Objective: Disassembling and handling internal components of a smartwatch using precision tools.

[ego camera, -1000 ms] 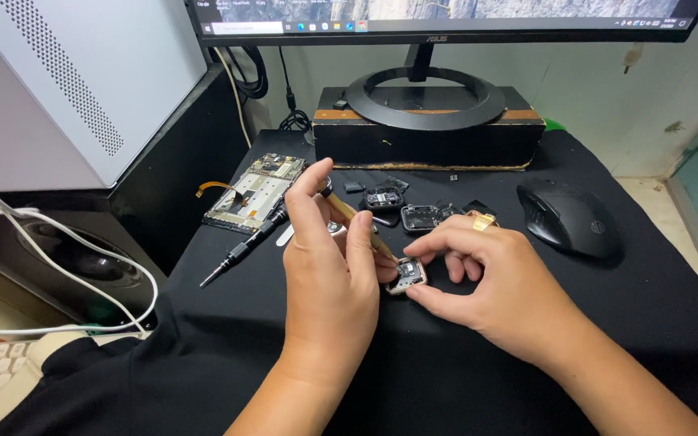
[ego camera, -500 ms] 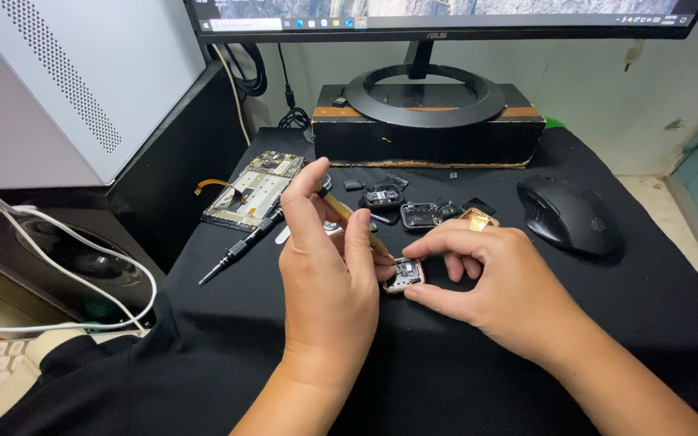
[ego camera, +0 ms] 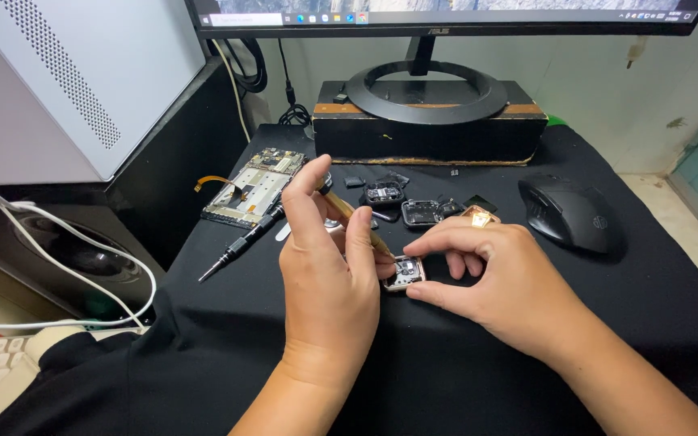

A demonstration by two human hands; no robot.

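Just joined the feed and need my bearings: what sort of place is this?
Probably a small electronics repair desk at a computer workstation. The hands, left and right, work a screwdriver on a small opened device. A bare circuit board and a monitor stand are on the black-covered desk.

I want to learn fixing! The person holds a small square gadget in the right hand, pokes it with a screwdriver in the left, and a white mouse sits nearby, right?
Nearly: the mouse is black, as the head view shows. The right hand holds the small square gadget and the left hand the screwdriver.
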